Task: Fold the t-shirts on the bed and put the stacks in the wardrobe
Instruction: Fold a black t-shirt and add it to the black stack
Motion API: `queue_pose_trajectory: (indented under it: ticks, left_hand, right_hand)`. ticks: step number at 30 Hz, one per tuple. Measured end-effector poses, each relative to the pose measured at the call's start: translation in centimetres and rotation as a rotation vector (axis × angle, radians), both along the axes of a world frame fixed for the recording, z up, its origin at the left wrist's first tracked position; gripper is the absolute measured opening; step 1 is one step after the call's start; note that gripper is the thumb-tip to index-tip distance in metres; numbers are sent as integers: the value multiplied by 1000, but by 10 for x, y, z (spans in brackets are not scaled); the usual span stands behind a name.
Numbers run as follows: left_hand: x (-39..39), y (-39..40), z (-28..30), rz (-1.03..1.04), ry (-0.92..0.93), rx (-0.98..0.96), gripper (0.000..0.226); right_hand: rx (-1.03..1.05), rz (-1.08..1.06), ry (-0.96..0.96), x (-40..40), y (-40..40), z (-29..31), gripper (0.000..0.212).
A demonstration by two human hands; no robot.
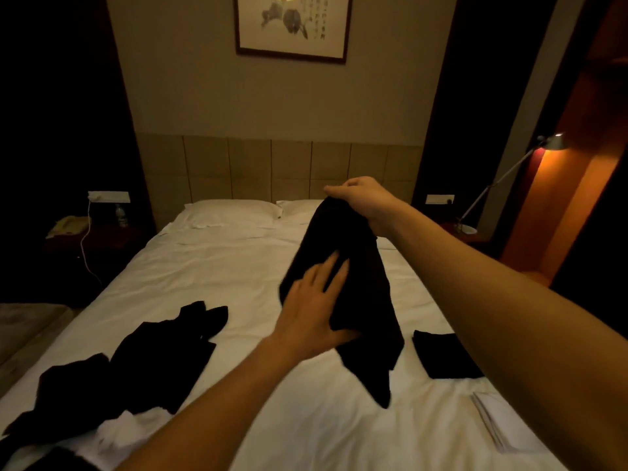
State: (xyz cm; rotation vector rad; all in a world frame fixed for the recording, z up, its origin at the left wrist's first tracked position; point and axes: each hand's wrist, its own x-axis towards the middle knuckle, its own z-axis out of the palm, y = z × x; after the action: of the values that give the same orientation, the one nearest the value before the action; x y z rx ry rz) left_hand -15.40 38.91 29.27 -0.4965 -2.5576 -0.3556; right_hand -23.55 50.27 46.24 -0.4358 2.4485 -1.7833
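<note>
T-shirt (353,283), black and limp, is held up over the white bed (238,266) in the single head view. Its top edge is pinched in the curled fingers of the right hand (360,198), while the left hand (312,307) is laid flat against the hanging cloth, fingers straight and spread, nothing gripped. The fabric is judged light, soft and not fragile; it will sag and twist unless taken at two corners or the shoulder seams. A folded black piece (441,355) lies on the sheet to the right, and unfolded dark garments (136,362) are strewn at the lower left. The sheet is soft and slightly wrinkled. Pillows (234,210) lie against a padded headboard (272,168); a framed picture (292,25) hangs above, and a lit lamp (550,142) stands to the right in the dim room.
</note>
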Motion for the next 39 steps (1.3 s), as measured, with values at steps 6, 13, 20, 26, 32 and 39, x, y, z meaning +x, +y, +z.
queue_pose_trajectory:
  ticks: [6, 13, 20, 26, 32, 39]
  left_hand:
    - [-21, 16, 51, -65, -1, 703, 25]
    - [-34, 13, 143, -71, -336, 956, 21]
    - [-53, 17, 195, 89, -311, 630, 18]
    - [-42, -8, 199, 88, -474, 133, 25]
    - [-37, -62, 129, 165, -526, 242, 17]
    - [-6, -75, 17, 253, -542, 598, 22]
  right_hand:
    - [-102, -160, -152, -9, 25, -13, 34]
    - [275, 31, 27, -13, 79, -26, 52]
    - [50, 175, 261, 7, 61, -15, 51]
    - [309, 131, 324, 0, 80, -24, 20]
    - [244, 253, 222, 5, 70, -17, 32]
    - [-49, 205, 54, -3, 83, -36, 29]
